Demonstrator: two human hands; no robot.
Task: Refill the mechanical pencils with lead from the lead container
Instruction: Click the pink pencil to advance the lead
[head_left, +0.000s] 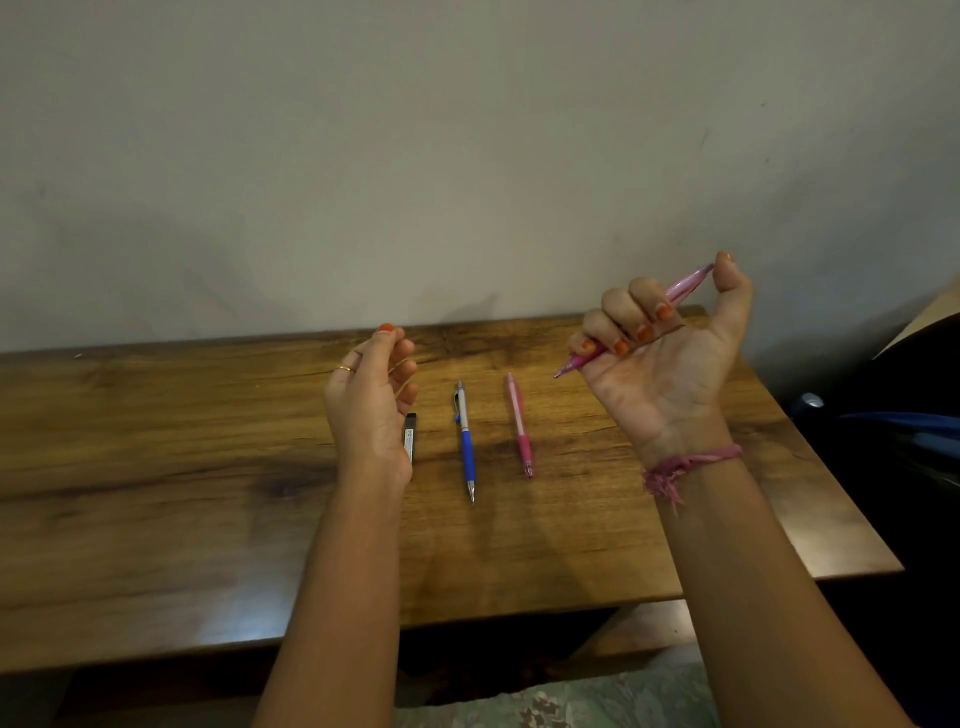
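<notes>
My right hand (660, 353) is raised over the table's right part and grips a pink mechanical pencil (691, 283). Its tip points down-left and my thumb rests on its top end. My left hand (371, 395) hovers above the table with the fingers curled and the thumb and forefinger tips together; whether anything is pinched between them is too small to see. The dark lead container (411, 434) lies on the wood, partly hidden behind that hand. A blue-and-silver mechanical pencil (466, 441) and a second pink pencil (519, 423) lie side by side, tips toward me.
The wooden table (182, 467) stands against a plain wall (467, 156). Dark objects with a blue part (893, 421) sit beyond the table's right edge. Patterned fabric (571, 701) lies below its front edge.
</notes>
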